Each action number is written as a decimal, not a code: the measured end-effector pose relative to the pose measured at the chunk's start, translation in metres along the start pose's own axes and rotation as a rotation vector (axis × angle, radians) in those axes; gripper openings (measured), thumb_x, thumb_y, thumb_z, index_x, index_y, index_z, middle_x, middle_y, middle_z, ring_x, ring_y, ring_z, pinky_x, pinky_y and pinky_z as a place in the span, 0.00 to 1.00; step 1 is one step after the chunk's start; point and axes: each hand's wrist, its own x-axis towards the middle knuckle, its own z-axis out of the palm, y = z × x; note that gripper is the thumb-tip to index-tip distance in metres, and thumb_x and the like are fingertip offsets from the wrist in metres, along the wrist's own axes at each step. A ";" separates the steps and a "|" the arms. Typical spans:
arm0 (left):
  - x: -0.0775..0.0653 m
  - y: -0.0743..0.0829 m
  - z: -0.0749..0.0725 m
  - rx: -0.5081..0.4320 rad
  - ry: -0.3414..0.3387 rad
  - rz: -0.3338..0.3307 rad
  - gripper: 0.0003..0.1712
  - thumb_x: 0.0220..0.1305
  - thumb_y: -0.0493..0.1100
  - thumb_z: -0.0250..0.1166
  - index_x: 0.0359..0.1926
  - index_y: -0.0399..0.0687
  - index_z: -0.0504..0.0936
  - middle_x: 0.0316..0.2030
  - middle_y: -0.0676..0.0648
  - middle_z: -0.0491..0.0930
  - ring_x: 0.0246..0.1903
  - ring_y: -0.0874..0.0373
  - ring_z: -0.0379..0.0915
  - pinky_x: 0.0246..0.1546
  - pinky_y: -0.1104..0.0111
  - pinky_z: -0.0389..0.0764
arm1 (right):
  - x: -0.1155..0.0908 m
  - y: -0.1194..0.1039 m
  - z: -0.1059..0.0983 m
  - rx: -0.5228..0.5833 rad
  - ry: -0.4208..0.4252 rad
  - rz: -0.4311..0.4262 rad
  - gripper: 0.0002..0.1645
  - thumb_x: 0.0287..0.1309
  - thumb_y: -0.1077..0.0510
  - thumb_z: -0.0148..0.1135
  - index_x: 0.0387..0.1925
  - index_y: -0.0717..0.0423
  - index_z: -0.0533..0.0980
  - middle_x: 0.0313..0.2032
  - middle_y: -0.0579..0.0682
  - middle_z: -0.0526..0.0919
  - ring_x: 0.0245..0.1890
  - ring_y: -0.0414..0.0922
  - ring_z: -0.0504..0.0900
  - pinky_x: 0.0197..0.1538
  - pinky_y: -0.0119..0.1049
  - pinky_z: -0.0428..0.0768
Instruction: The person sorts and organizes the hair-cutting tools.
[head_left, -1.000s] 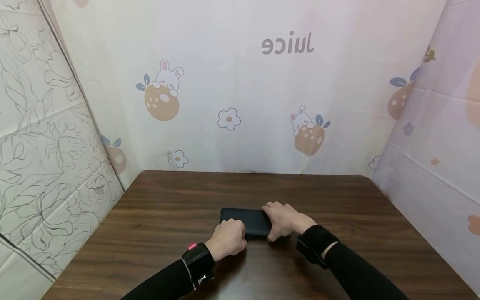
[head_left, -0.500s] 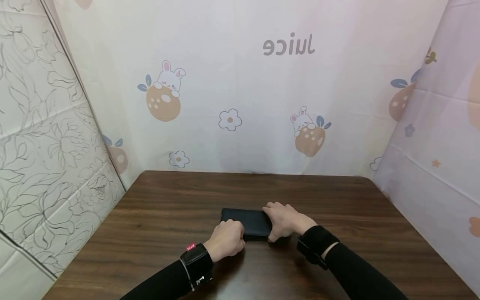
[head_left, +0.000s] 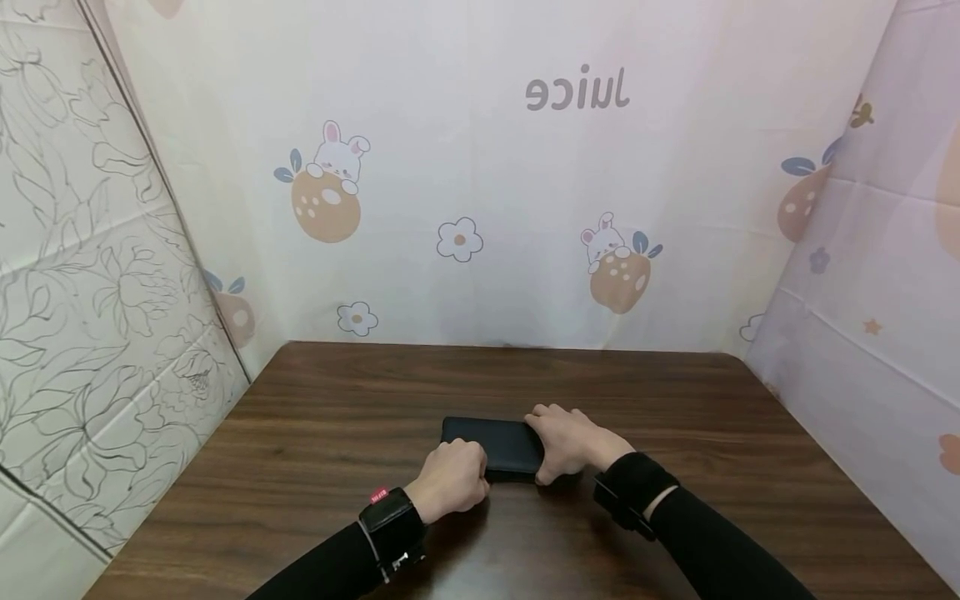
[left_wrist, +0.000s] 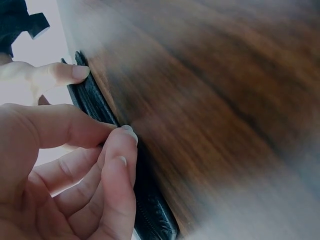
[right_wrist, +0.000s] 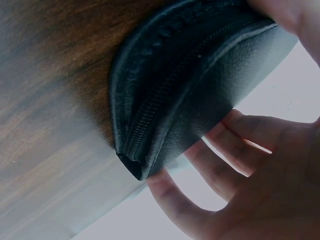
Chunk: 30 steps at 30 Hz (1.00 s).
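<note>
A black zip-around wallet (head_left: pixel 506 446) lies flat at the middle of the table. My right hand (head_left: pixel 570 440) grips its right end, the thumb at the near edge and the fingers spread over the top and far side. In the right wrist view the zip teeth (right_wrist: pixel 155 100) run round that end. At the near edge my left hand (head_left: pixel 450 481) pinches with thumb and fingertips at the zip line; the zipper pull is hidden by them. The left wrist view shows these pinching fingertips (left_wrist: pixel 127 135) against the wallet's edge (left_wrist: pixel 150 205), with the right thumb (left_wrist: pixel 77 71) farther along.
The dark wood-grain table (head_left: pixel 337 392) extends on all sides of the wallet. A printed curtain (head_left: pixel 465 167) hangs behind it, with further cloth at the left (head_left: pixel 97 275) and right (head_left: pixel 885 275). Black bands (head_left: pixel 393 517) sit on both wrists.
My left hand has shifted very slightly left along the wallet's near edge. The right hand and the wallet have stayed in place.
</note>
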 end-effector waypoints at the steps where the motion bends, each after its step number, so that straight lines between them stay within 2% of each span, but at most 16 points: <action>1: 0.000 0.000 0.000 -0.001 0.002 0.001 0.26 0.57 0.36 0.69 0.11 0.54 0.64 0.09 0.60 0.54 0.10 0.66 0.51 0.13 0.73 0.55 | 0.000 0.000 -0.001 0.002 0.002 -0.001 0.53 0.42 0.46 0.80 0.69 0.61 0.70 0.62 0.55 0.74 0.61 0.54 0.72 0.60 0.58 0.71; 5: -0.001 0.000 0.001 -0.007 -0.006 -0.001 0.28 0.58 0.36 0.69 0.11 0.54 0.61 0.09 0.59 0.52 0.10 0.66 0.49 0.14 0.73 0.53 | -0.002 -0.001 0.000 0.001 0.001 0.002 0.53 0.42 0.46 0.80 0.69 0.61 0.70 0.63 0.55 0.73 0.62 0.54 0.72 0.60 0.59 0.71; 13: -0.002 0.000 0.002 0.010 0.003 0.000 0.25 0.57 0.36 0.69 0.11 0.54 0.66 0.10 0.59 0.56 0.11 0.66 0.53 0.14 0.73 0.56 | -0.003 -0.001 0.002 -0.016 0.011 -0.006 0.53 0.42 0.45 0.80 0.68 0.61 0.71 0.63 0.55 0.73 0.61 0.54 0.72 0.59 0.59 0.72; 20: 0.001 0.001 0.000 0.020 0.017 0.005 0.28 0.57 0.35 0.69 0.11 0.54 0.61 0.10 0.59 0.51 0.11 0.65 0.48 0.13 0.73 0.52 | -0.002 0.001 -0.001 -0.023 0.015 -0.005 0.52 0.43 0.45 0.80 0.69 0.60 0.71 0.62 0.54 0.74 0.61 0.53 0.72 0.60 0.58 0.71; 30: -0.003 0.001 -0.004 0.019 -0.001 -0.017 0.28 0.58 0.36 0.69 0.12 0.54 0.60 0.11 0.58 0.51 0.11 0.64 0.49 0.14 0.72 0.52 | -0.002 -0.002 -0.002 -0.022 -0.008 -0.012 0.52 0.43 0.45 0.80 0.68 0.61 0.70 0.63 0.56 0.73 0.61 0.55 0.72 0.60 0.59 0.71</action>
